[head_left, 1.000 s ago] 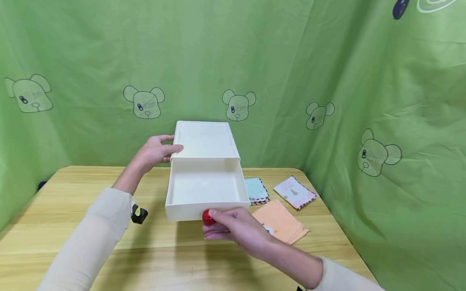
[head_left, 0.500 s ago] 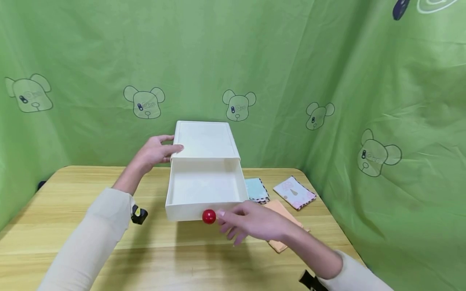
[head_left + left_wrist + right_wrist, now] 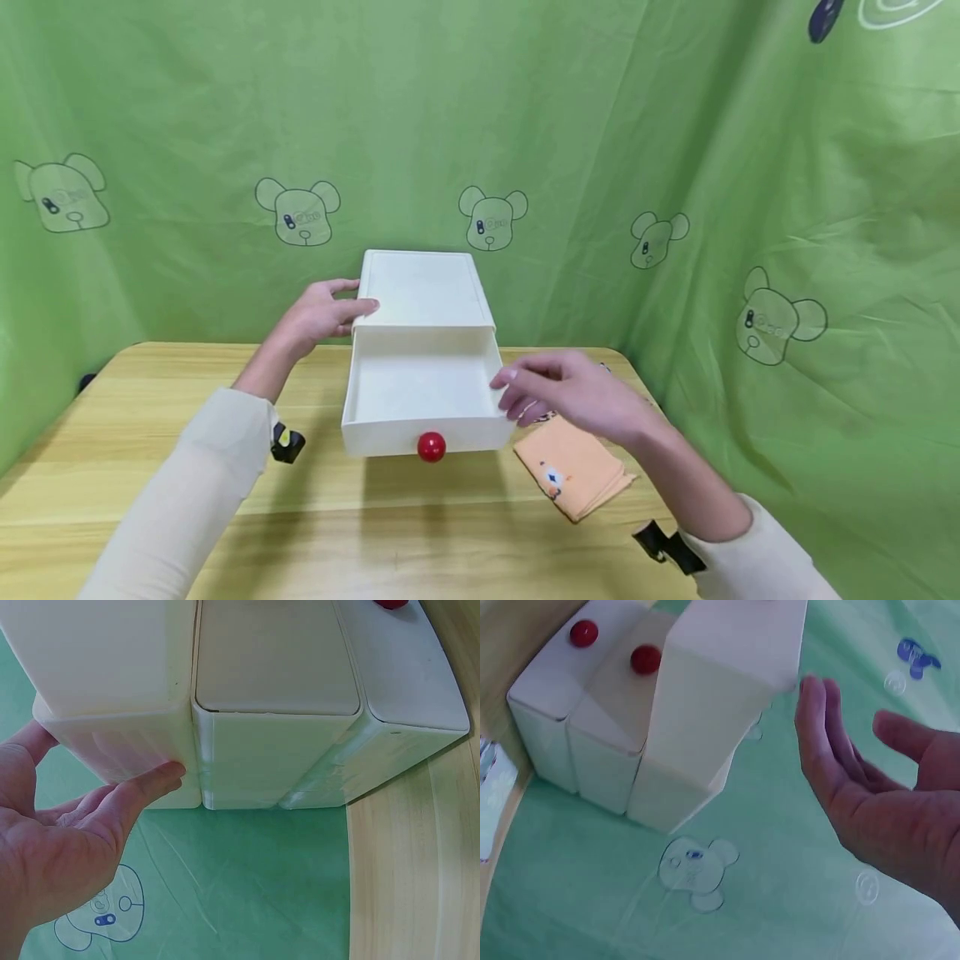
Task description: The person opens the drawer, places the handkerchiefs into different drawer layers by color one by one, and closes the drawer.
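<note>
A white drawer cabinet (image 3: 423, 287) stands at the back of the table, with its top drawer (image 3: 418, 392) pulled out. Nothing lies inside that drawer. A round red knob (image 3: 431, 447) sits on its front. My left hand (image 3: 322, 314) rests against the cabinet's left side, thumb over the top edge; the left wrist view shows its fingers (image 3: 150, 781) extended along the side wall. Beside the drawer's right wall hovers my right hand (image 3: 577, 392), fingers loosely bent and holding nothing. The right wrist view shows this hand (image 3: 870, 795) apart from the drawer.
Two lower drawers (image 3: 277, 656) are closed; red knobs (image 3: 646, 660) show in the right wrist view. A folded peach cloth (image 3: 573, 471) with an animal face lies on the wooden table (image 3: 300, 517) at right. Other cloths are mostly hidden by my right hand. A green curtain (image 3: 405, 108) surrounds the table.
My right hand has let go of the red knob and moved right and up, past the drawer's corner, over the cloths. The left hand and the drawer have stayed put.
</note>
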`<state>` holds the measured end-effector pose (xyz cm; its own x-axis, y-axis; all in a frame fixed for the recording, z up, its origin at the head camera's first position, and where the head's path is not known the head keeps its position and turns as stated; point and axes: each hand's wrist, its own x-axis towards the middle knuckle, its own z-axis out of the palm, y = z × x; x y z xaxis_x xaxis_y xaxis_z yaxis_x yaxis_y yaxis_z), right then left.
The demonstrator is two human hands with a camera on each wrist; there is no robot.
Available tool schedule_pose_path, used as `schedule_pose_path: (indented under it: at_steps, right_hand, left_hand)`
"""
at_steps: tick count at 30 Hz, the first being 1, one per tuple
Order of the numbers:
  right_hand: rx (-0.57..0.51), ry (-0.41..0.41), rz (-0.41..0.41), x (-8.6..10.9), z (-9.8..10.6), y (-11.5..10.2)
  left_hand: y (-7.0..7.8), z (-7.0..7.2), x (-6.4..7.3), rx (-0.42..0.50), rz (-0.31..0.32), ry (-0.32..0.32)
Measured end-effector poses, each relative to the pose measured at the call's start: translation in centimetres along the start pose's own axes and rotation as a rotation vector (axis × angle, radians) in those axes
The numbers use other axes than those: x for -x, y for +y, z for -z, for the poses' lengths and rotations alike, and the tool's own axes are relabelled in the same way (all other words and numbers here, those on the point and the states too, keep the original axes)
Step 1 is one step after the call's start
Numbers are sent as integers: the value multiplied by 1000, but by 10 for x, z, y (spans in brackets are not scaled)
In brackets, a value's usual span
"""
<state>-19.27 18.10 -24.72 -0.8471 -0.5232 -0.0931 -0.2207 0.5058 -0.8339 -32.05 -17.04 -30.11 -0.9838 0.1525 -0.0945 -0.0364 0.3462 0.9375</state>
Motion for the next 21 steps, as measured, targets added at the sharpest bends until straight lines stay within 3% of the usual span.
schedule_pose_path:
  at_steps: [7, 15, 21]
  right_hand:
    - [-104, 208, -5, -2, 21, 14]
    - [-171, 284, -31, -7, 38, 44]
    - [-220, 317, -95, -14, 50, 73]
  left_hand:
    - [0, 0, 1, -2, 0, 4]
    - [0, -1, 0, 12, 4, 4]
    - [0, -1, 0, 18, 8, 6]
